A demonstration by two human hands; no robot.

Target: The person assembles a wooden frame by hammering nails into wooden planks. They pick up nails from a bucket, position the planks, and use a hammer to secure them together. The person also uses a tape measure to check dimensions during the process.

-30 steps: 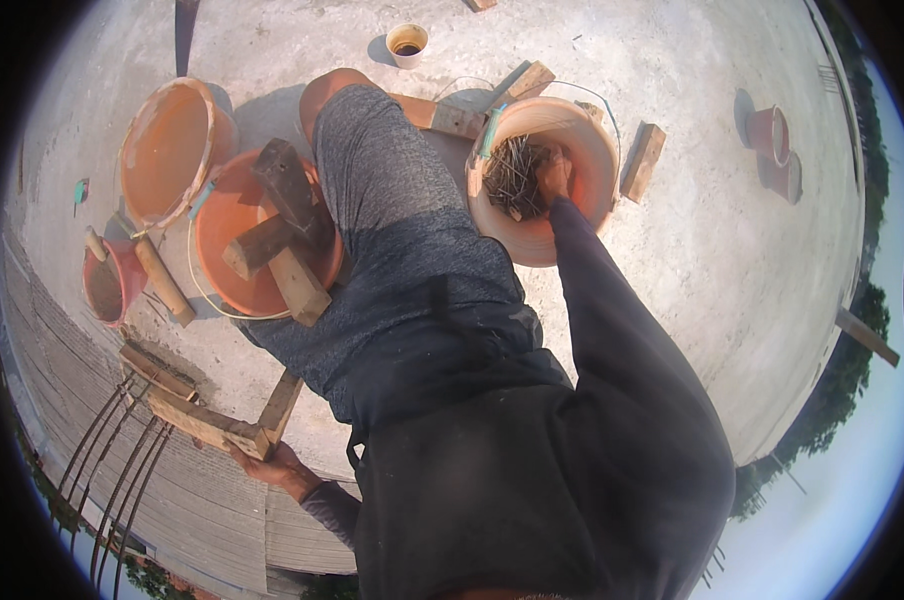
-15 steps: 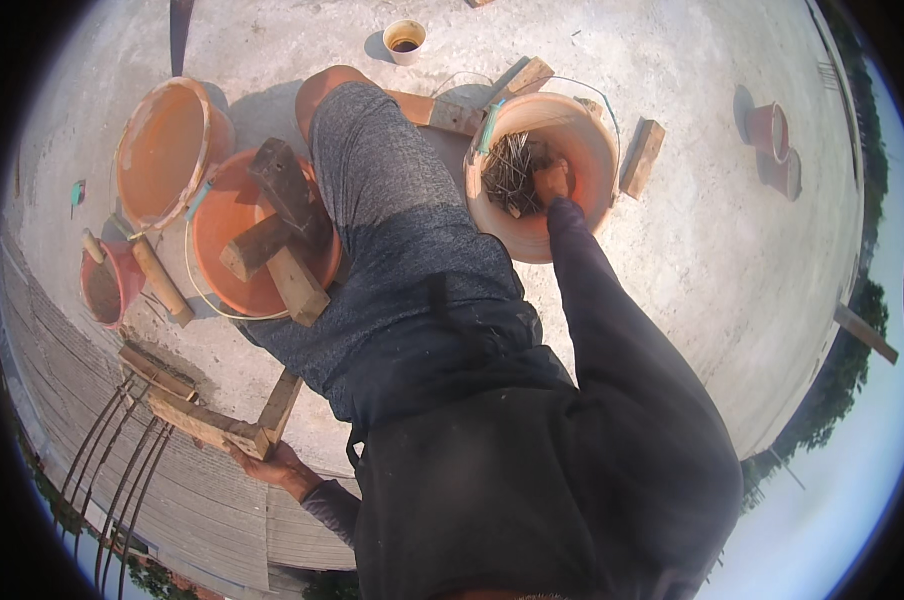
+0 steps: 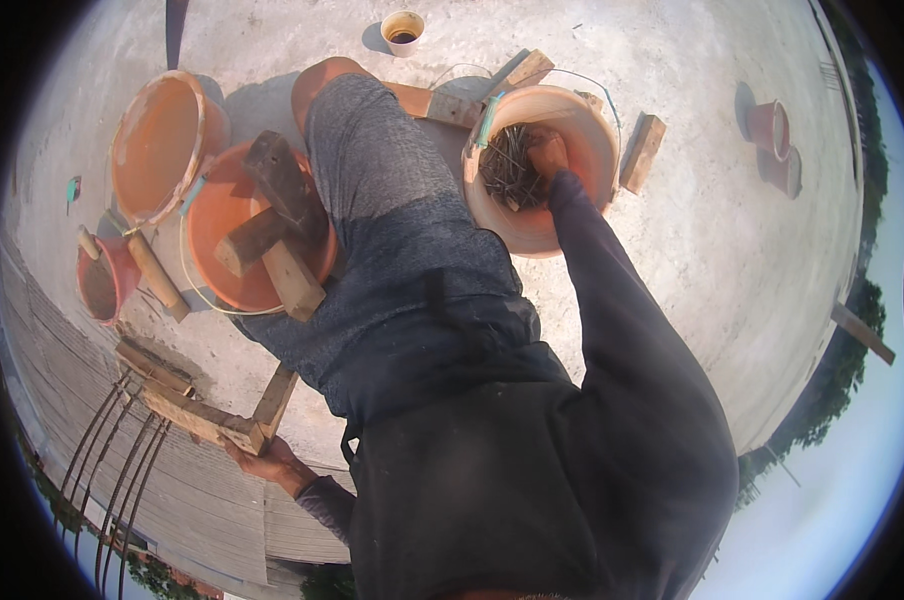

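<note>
The main danger seems to be for the right hand (image 3: 547,155): it is low inside a bucket (image 3: 594,160) among thin metal pieces that look like nails (image 3: 507,168). Their points stand in many directions, so a quick push of the fingers could bring a prick. The bucket could also tip, if the wrist pressed hard on its wall. On the other side, the wood frame (image 3: 197,412) could slip or turn, because the left hand (image 3: 275,464) has it only near one corner, close to the steel rods (image 3: 137,480).

The right arm reaches forward, nearly straight, with the wrist bent down into the bucket. Its fingers are hidden, so one cannot tell how far they are open, or whether they hold a nail. The left arm goes out low to the left side; this hand is partly closed around the frame's corner, with fingers passing beneath the wood.
</note>
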